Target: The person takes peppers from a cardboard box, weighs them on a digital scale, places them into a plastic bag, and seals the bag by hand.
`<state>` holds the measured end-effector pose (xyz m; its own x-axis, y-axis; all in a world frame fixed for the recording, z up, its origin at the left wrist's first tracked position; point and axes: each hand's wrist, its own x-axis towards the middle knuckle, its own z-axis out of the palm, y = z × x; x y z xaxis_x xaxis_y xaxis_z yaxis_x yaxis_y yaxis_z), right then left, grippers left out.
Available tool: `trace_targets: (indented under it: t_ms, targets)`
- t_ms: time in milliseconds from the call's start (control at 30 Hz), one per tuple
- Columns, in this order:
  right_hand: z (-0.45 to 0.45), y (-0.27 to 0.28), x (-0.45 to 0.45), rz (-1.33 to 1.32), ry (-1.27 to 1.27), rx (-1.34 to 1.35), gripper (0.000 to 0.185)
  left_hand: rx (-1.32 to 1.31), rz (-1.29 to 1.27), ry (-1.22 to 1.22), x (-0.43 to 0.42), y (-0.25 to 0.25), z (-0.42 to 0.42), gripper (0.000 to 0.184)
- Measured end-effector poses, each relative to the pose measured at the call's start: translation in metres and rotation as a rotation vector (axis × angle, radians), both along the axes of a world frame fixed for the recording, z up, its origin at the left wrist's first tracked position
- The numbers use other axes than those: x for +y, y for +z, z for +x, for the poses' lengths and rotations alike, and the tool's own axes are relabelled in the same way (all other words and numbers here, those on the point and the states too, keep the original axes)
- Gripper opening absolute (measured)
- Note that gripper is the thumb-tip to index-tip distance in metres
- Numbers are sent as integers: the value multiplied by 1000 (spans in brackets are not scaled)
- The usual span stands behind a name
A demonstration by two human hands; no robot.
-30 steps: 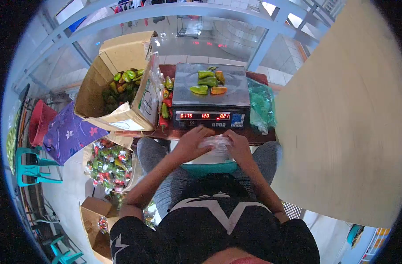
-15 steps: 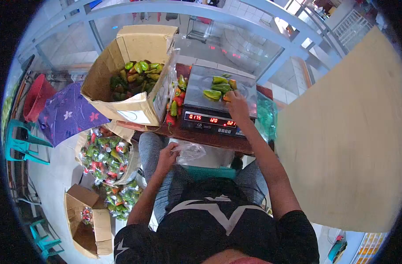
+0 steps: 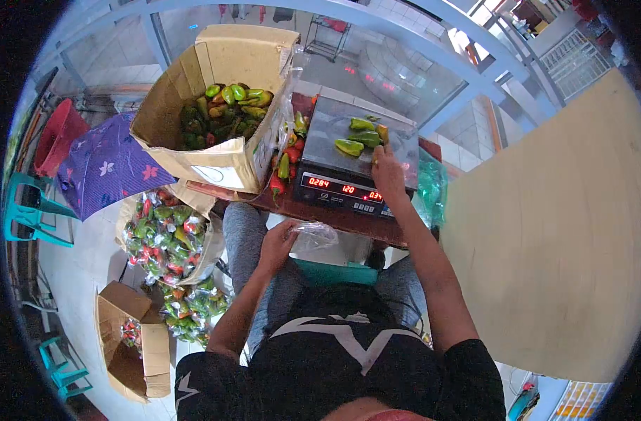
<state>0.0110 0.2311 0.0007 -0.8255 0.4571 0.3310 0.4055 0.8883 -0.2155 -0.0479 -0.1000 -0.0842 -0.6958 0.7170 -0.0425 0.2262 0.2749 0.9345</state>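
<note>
My left hand (image 3: 278, 244) is closed on the edge of a clear plastic bag (image 3: 315, 237), held low before the table. On the steel plate of the digital scale (image 3: 327, 126) lie several peppers (image 3: 363, 137), mostly green. My right hand (image 3: 388, 172) reaches over the scale's lower right part, its fingers closed at an orange pepper mostly hidden beneath them. The red display (image 3: 347, 189) reads 0.284 and 1.20. Red and green peppers (image 3: 285, 166) lie on the table left of the scale.
A tall cardboard box (image 3: 187, 77) with peppers stands at the left; bagged peppers (image 3: 167, 235) lie below it. Green plastic (image 3: 430, 184) is right of the scale. A large wooden board (image 3: 545, 231) fills the right side. A smaller box (image 3: 154, 351) stands on the floor.
My hands have parted: the right has moved up onto the scale's peppers, the left has drawn left with the bag. The display went from 0.175 to 0.284, and the view has turned.
</note>
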Motion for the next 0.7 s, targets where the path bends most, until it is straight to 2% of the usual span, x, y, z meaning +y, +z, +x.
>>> trace_targets:
  t_ms: [100,200,300,433,533,633,700]
  targets:
    - [11,25,-13,-161,-34,168,40,-40,-10,4,1,10,1,24]
    - [4,31,-7,-242,162,510,38,-73,-43,-12,3,12,2,24]
    - [-27,32,-7,-395,208,579,35,-50,-67,-19,4,1,1,24]
    - [-60,18,-14,-312,204,440,33,15,1,-12,1,-2,2,26]
    - [-66,8,-19,-221,262,357,31,-27,-46,-18,1,-11,1,28]
    - [-54,16,-23,-55,304,205,33,-54,-172,-73,5,14,-2,30]
    - [-52,16,-25,-4,276,143,33,5,-139,-44,7,-2,-1,29]
